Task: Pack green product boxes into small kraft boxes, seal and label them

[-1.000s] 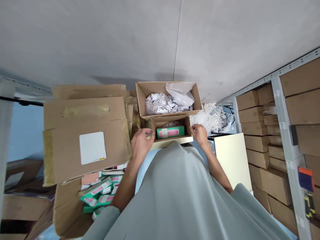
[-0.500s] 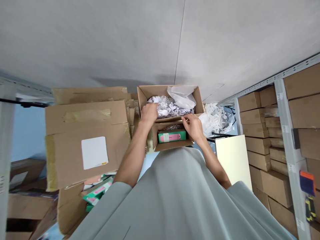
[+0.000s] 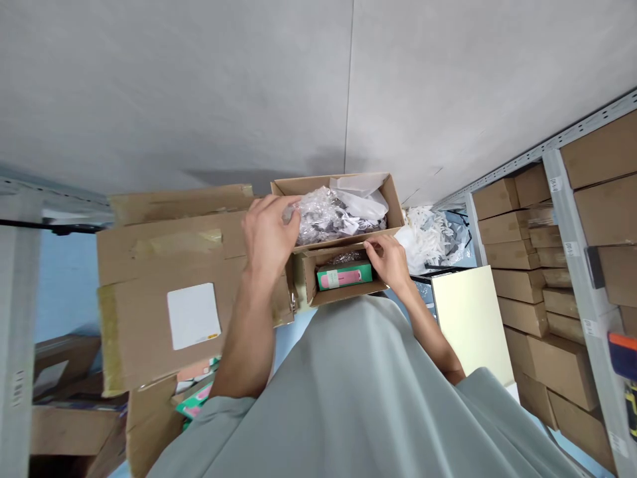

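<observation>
A small open cardboard box (image 3: 308, 282) sits in front of my body with a green and pink product box (image 3: 345, 275) inside it. My right hand (image 3: 391, 260) rests on the small box's right rim, fingers curled over the edge. Just beyond stands a larger open carton (image 3: 394, 199) full of clear plastic-wrapped items (image 3: 328, 216). My left hand (image 3: 269, 232) is raised at that carton's left side, closed on a crinkly clear plastic packet (image 3: 309, 206) lifted above the pile.
Large flattened cardboard cartons (image 3: 174, 279) lie at the left, one with a white label (image 3: 193, 315). Green and pink product boxes (image 3: 196, 398) lie below them. A pile of white bags (image 3: 432, 236) and a cream panel (image 3: 470, 318) are at the right. A metal shelf (image 3: 572, 265) holds brown boxes.
My left hand left the small box's left edge, reached into the larger carton, and now lifts a plastic packet. My right hand shifted slightly along the small box's right rim.
</observation>
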Tool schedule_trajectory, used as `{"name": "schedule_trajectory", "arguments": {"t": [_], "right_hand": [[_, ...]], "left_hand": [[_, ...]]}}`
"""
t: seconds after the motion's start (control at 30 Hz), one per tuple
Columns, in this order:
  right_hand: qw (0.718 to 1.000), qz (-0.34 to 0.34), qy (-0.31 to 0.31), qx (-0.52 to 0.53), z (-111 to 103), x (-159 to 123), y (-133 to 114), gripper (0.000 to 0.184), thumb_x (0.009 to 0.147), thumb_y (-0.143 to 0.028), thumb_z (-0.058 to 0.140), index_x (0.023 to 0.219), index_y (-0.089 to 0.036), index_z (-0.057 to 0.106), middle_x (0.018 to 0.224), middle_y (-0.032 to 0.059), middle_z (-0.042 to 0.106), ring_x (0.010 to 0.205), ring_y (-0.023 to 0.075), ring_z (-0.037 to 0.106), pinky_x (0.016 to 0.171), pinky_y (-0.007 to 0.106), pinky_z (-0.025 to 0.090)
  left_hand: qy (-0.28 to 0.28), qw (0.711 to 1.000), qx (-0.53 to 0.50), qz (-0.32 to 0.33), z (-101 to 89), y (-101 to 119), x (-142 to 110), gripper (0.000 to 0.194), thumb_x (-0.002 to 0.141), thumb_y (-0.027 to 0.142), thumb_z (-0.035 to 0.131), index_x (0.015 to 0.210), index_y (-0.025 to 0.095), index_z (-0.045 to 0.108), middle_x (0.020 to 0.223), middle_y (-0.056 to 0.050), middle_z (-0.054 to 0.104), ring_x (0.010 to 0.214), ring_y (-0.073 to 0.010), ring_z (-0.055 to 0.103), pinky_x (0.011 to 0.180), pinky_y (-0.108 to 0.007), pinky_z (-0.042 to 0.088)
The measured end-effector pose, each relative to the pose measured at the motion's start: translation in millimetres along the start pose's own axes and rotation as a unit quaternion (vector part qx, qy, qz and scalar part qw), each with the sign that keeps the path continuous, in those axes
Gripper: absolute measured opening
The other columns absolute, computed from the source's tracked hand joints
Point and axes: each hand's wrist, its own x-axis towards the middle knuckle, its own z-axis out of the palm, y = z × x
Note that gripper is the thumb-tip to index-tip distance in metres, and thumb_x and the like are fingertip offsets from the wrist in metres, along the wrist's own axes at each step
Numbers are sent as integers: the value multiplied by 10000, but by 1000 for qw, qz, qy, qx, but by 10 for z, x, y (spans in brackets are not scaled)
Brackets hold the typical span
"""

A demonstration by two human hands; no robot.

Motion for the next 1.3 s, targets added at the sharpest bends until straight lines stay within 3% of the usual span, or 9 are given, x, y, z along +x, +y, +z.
{"name": "schedule_trajectory", "arguments": {"t": [0.1, 0.23, 0.33, 0.5, 0.73, 0.87, 1.0, 1.13, 1.3], "right_hand": [[1000, -7, 18, 25, 14, 4, -109, 298, 1148, -388, 620, 1360, -228, 755, 1169, 92, 816, 1095, 265, 753, 1065, 406, 608], [999, -33, 17, 38, 28, -71, -229, 712, 1085, -425, 748, 1732, -320, 471, 1461, 121, 694, 1171, 273, 743, 1048, 409, 648], [997, -66, -14, 40, 25, -178, -217, 688, 1091, -382, 743, 1728, -375, 482, 1559, 108, 610, 1147, 247, 750, 1027, 375, 654], [997, -37, -64, -3, 78, -391, 48, 520, 1102, -274, 704, 1616, -290, 627, 1297, 86, 734, 1070, 234, 752, 1030, 352, 624], [965, 69, -205, -151, 368, -472, 311, 353, 1079, -232, 731, 1430, -223, 767, 1317, 128, 787, 1156, 275, 784, 988, 331, 604], [960, 70, -211, -170, 380, -416, 235, 343, 1091, -245, 711, 1428, -234, 771, 1305, 126, 809, 1167, 293, 797, 982, 334, 607], [982, 29, -151, -111, 250, -336, 85, 339, 1136, -283, 637, 1455, -232, 741, 1321, 107, 810, 1166, 272, 793, 1003, 343, 614], [993, -22, -89, -73, 202, -130, -55, 314, 1149, -287, 606, 1419, -215, 750, 1313, 117, 801, 1218, 273, 767, 1083, 376, 602], [994, -21, -51, -97, 256, 314, -61, 320, 1148, -241, 577, 1410, -170, 747, 1399, 162, 750, 1354, 300, 710, 1194, 417, 560]], "left_hand": [[-16, 999, -41, 4, -200, 166, -152, 302, 1030, 338, 629, 1246, 285, 833, 1178, -25, 811, 1017, -243, 760, 1018, -386, 612], [-67, 985, -156, 0, -310, 279, -383, 314, 1019, 430, 654, 1223, 274, 834, 1222, -29, 835, 1057, -223, 778, 1006, -361, 649], [-118, 965, -234, -11, -238, 232, -584, 368, 1001, 531, 692, 1192, 248, 829, 1224, -68, 845, 1113, -247, 792, 1042, -387, 656], [-218, 931, -293, -18, 83, -45, -941, 394, 1012, 532, 666, 1200, 214, 803, 1231, -102, 840, 1139, -274, 798, 1055, -405, 641], [-292, 956, -15, -8, 769, -319, -1256, 445, 927, 136, 548, 1291, 215, 791, 1326, -142, 779, 1254, -335, 745, 1142, -433, 574], [-303, 952, 44, 29, 841, -278, -1342, 552, 928, 167, 646, 1477, 179, 704, 1436, -191, 739, 1386, -391, 675, 1228, -494, 520], [-261, 964, 16, 46, 489, -121, -1228, 576, 1025, 343, 660, 1582, 203, 635, 1565, -155, 694, 1446, -370, 655, 1227, -464, 525], [-192, 981, 12, 24, 204, -54, -790, 507, 1113, 421, 524, 1557, 223, 670, 1530, -124, 729, 1381, -342, 706, 1201, -451, 538], [-197, 978, 66, -4, 382, -167, -159, 513, 1074, 363, 561, 1534, 169, 682, 1490, -182, 732, 1372, -393, 700, 1181, -501, 541]]}}
